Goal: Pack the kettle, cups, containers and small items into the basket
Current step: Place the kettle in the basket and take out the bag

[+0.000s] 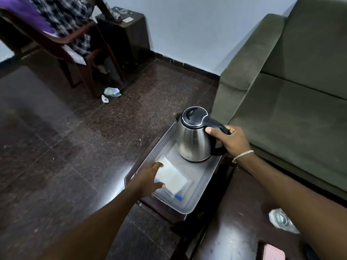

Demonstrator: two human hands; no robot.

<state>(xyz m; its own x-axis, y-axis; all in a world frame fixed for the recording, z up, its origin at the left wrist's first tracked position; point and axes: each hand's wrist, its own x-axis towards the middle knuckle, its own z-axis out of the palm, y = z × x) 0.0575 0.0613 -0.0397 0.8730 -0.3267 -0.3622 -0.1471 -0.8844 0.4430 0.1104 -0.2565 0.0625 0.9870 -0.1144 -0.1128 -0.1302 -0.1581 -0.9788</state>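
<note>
A steel kettle (193,139) with a black lid and handle stands upright at the far end of a grey perforated basket (199,186). My right hand (230,140) grips its black handle from the right. Flat white packets (173,178) with a blue tab lie on the basket floor at the near end. My left hand (148,178) reaches over the basket's left rim with straight fingers that touch the packets. The basket sits on a dark wooden table (231,229).
A clear glass piece (281,220) and a pink thing (273,252) lie on the table at the near right. An olive sofa (293,81) stands right behind the basket. On the dark tiled floor at the far left are a wooden chair (75,47) and some litter (110,92).
</note>
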